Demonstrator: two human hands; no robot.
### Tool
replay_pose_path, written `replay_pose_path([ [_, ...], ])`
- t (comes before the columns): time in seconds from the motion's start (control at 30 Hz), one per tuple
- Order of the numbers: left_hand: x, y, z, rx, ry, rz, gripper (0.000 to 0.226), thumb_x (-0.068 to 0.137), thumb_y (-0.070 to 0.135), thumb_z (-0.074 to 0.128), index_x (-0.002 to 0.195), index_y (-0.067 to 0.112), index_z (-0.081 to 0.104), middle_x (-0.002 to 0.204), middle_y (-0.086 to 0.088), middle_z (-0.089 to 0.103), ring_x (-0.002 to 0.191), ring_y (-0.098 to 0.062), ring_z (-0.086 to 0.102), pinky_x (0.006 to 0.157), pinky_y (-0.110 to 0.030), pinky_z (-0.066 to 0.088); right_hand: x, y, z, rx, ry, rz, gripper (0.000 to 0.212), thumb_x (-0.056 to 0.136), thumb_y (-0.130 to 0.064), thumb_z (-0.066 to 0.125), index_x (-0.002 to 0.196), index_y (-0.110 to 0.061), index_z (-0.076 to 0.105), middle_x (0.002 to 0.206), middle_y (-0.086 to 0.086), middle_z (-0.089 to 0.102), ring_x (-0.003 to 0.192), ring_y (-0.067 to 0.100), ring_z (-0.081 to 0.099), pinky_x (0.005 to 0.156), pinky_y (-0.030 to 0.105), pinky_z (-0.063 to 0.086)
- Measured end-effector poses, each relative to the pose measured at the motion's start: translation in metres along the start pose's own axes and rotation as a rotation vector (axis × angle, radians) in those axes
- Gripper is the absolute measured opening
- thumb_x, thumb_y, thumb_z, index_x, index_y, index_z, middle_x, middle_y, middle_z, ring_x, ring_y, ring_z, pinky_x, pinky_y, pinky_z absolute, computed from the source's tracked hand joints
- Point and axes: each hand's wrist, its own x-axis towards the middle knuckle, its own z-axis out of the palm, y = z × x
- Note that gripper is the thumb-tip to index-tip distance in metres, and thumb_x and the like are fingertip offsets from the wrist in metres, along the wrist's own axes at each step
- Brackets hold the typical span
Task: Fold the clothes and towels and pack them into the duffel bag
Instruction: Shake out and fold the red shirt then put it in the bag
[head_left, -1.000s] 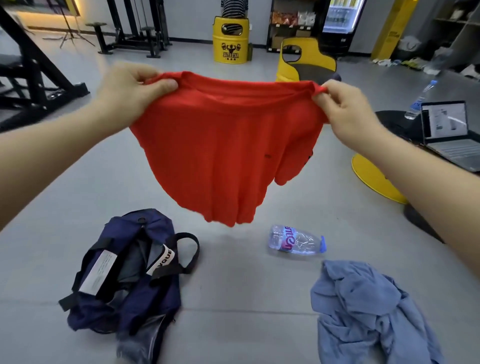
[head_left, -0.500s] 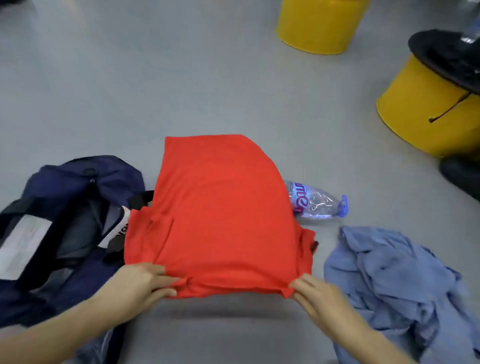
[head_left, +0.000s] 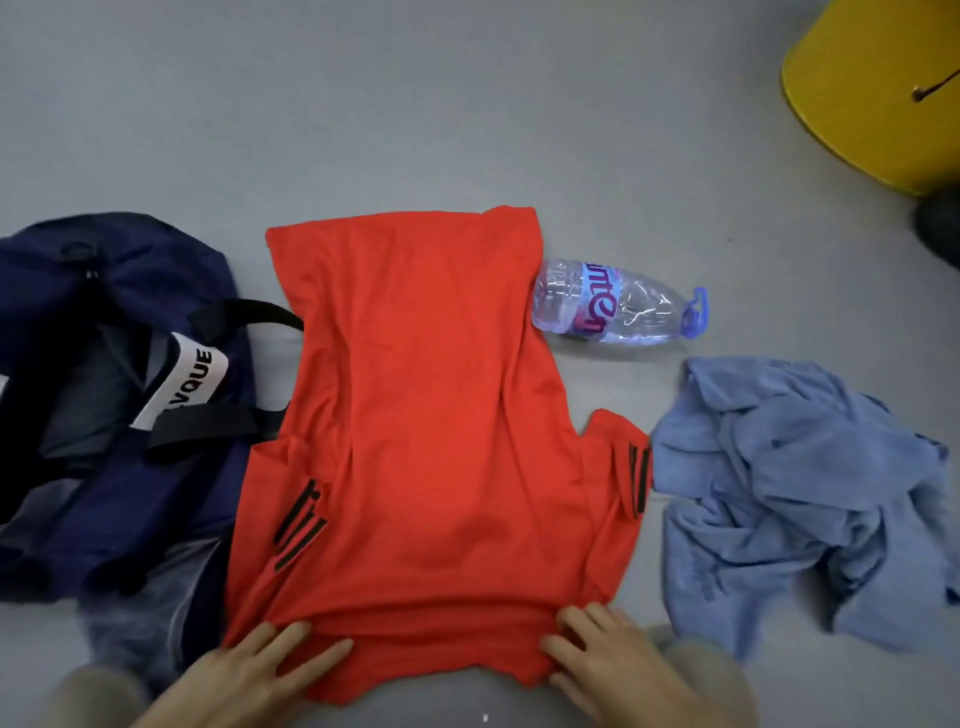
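Carrying everything in view, the grey floor (head_left: 415, 104) runs out ahead of the person's two hands. The red T-shirt (head_left: 431, 426) is spread flat on it and reaches straight away from both grips, its near edge under them and its body narrowing toward the far end. Laid out like this, it looks ready for a first fold, so I judge the task to be at an early stage, with nothing of this shirt packed yet.

To the left of the left grip (head_left: 260, 670) and farther out sits the navy duffel bag (head_left: 104, 291), slumped and open-mouthed. The shirt's left edge lies over its side and strap, probably so the bag is close for packing.

Out beyond the right grip (head_left: 608, 660) and to its right, a blue garment (head_left: 805, 493) lies crumpled and unfolded, touching or just beside the shirt's right sleeve. It likely waits its turn.

Well beyond that grip, at the far right, stands a yellow drum (head_left: 883, 88). A clear water bottle (head_left: 613, 304) lies on its side against the shirt's far right edge.

Both grips are open: the fingers lie straight and spread on the near hem, pressing the cloth down, seemingly to smooth it and pin it in place.
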Motion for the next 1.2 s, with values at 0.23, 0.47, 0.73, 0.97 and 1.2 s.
replay_pose_path([
  [0.23, -0.005, 0.011, 0.005, 0.010, -0.011, 0.129, 0.046, 0.105, 0.044, 0.013, 0.124, 0.036, 0.054, 0.068, 0.014, 0.055, 0.054, -0.012, 0.049, 0.085, -0.022, 0.044, -0.006, -0.007, -0.026, 0.342, -0.177, 0.101, 0.038, 0.088, -0.052, 0.044, 0.115, -0.036, 0.066, 0.107, -0.012, 0.069, 0.093, 0.008, 0.066, 0.079, 0.023, 0.053],
  [0.47, 0.101, 0.021, -0.038, -0.015, 0.003, 0.268, 0.034, 0.090, 0.056, 0.050, 0.106, 0.034, 0.071, 0.068, 0.013, 0.057, 0.059, -0.014, 0.055, 0.055, -0.029, 0.047, 0.047, 0.097, -0.085, 0.390, 0.262, 0.762, 0.016, 0.093, -0.035, 0.065, 0.105, -0.027, 0.070, 0.090, -0.005, 0.074, 0.087, 0.019, 0.069, 0.077, 0.033, 0.050],
  [0.73, 0.306, 0.132, -0.041, -0.371, -0.088, -0.255, 0.031, 0.096, 0.047, 0.044, 0.117, 0.033, 0.062, 0.102, 0.004, 0.071, 0.096, -0.025, 0.069, 0.075, -0.038, 0.055, 0.081, 0.136, -0.098, 0.384, 0.018, 1.016, 0.066, 0.080, -0.069, 0.064, 0.116, -0.017, 0.046, 0.115, 0.015, 0.065, 0.110, 0.040, 0.059, 0.084, 0.043, 0.048],
  [0.97, 0.381, 0.159, -0.012, -0.696, -0.113, -0.552, 0.025, 0.094, 0.020, 0.058, 0.117, 0.027, 0.064, 0.097, 0.001, 0.075, 0.101, -0.026, 0.068, 0.085, -0.037, 0.050, 0.059, 0.124, -0.072, 0.644, 0.259, 1.001, 0.025, 0.085, -0.015, 0.059, 0.108, -0.021, 0.053, 0.083, -0.004, 0.066, 0.093, 0.029, 0.065, 0.079, 0.039, 0.049],
  [1.2, 0.380, 0.165, 0.013, -0.878, -0.190, -0.593, 0.025, 0.090, 0.050, 0.063, 0.110, 0.035, 0.063, 0.087, 0.004, 0.072, 0.083, -0.020, 0.072, 0.076, -0.043, 0.060, -0.002, 0.115, -0.035, 1.198, 0.558, 1.133, 0.022, 0.073, -0.020, 0.061, 0.094, -0.028, 0.059, 0.072, -0.002, 0.063, 0.069, 0.017, 0.061, 0.072, 0.044, 0.051],
])
